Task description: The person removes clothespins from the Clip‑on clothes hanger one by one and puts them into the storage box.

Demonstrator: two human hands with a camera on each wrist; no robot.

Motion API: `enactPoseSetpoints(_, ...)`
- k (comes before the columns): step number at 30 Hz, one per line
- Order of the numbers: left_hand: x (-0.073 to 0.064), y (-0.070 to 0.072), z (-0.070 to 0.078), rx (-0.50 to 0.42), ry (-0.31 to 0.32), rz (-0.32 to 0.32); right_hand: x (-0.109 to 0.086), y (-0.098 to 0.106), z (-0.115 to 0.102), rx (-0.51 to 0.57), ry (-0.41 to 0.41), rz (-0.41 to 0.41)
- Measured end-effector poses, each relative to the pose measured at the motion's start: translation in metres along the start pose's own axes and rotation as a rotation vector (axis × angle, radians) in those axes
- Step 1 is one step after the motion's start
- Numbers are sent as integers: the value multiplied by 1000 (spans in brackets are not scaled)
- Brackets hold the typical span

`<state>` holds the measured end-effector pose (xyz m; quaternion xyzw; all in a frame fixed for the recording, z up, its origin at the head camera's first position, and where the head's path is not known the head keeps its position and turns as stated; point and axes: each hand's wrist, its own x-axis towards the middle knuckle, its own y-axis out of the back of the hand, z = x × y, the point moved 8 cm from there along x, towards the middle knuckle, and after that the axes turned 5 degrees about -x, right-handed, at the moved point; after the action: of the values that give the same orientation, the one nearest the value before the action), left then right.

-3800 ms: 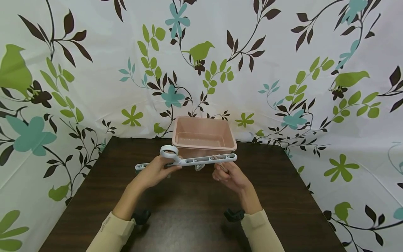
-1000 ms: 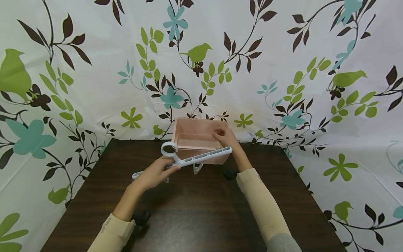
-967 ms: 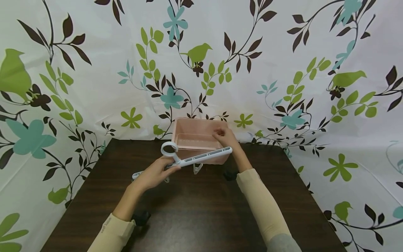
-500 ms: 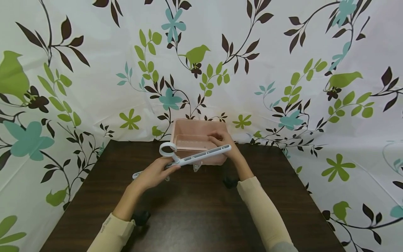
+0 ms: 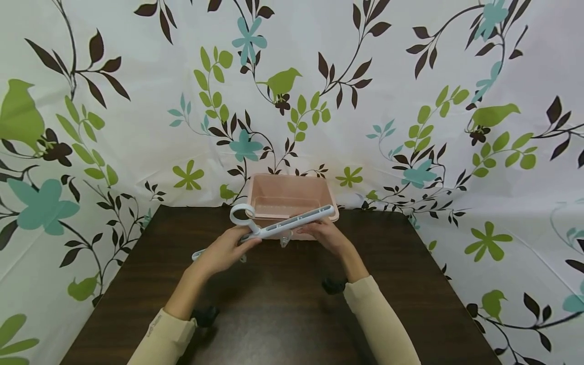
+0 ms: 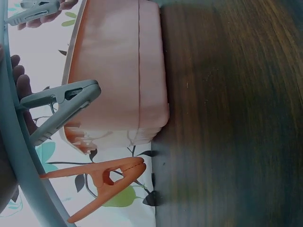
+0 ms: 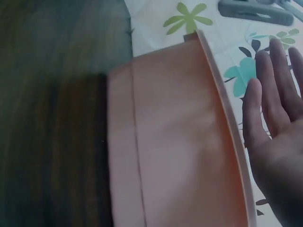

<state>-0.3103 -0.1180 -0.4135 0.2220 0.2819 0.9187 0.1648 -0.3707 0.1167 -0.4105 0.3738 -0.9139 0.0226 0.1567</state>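
Observation:
My left hand (image 5: pixel 223 251) grips a pale blue clip hanger (image 5: pixel 296 221) near its ring hook, holding the bar up in front of the bin with its right end tilted upward. Below the bar in the left wrist view hang a grey clip (image 6: pixel 71 106), an orange clip (image 6: pixel 106 184) and another grey clip (image 6: pixel 35 12) at the top. My right hand (image 5: pixel 328 235) is beneath the bar's right part, partly covered by it. In the right wrist view its fingers (image 7: pixel 272 90) are extended, with no object visible between them, and a grey clip (image 7: pixel 255 12) shows just beyond the fingertips.
A pink plastic bin (image 5: pixel 276 183) stands at the back of the dark wooden table (image 5: pixel 274 304), directly behind the hanger. The bar overlaps its front rim in the head view. A patterned cloth (image 5: pixel 137 126) hangs behind and along both sides.
My right hand was at the bar's right end earlier, then inside the bin; now it is back out, below the bar. My left hand keeps its grip, and the bar's right end is higher.

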Motion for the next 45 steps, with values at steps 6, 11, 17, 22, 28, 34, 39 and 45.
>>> enactPoseSetpoints(6,-1,3,0,6,-4,15,-4,-17,-1,65,40,-104)
enactPoseSetpoints(11,-1,2,1,-2,1,3,-5,-20,0,-41,-12,-67)
enactPoseSetpoints(17,-1,0,1,-4,13,3,-7,-17,6,-249,-102,-15)
enactPoseSetpoints(22,0,-5,0,-23,19,-17,-10,-9,6,-289,-119,51)
enactPoseSetpoints(28,0,-10,-1,-15,29,-31,-13,-12,10,-240,-169,48)
enactPoseSetpoints(34,0,-12,-2,0,37,-41,-13,-21,12,-208,-199,22)
enactPoseSetpoints(39,-1,-13,-3,-15,44,-43,-15,-21,14,-229,-207,39)
enactPoseSetpoints(45,-4,-14,-5,-45,57,-52,-19,-19,18,-270,-196,47)
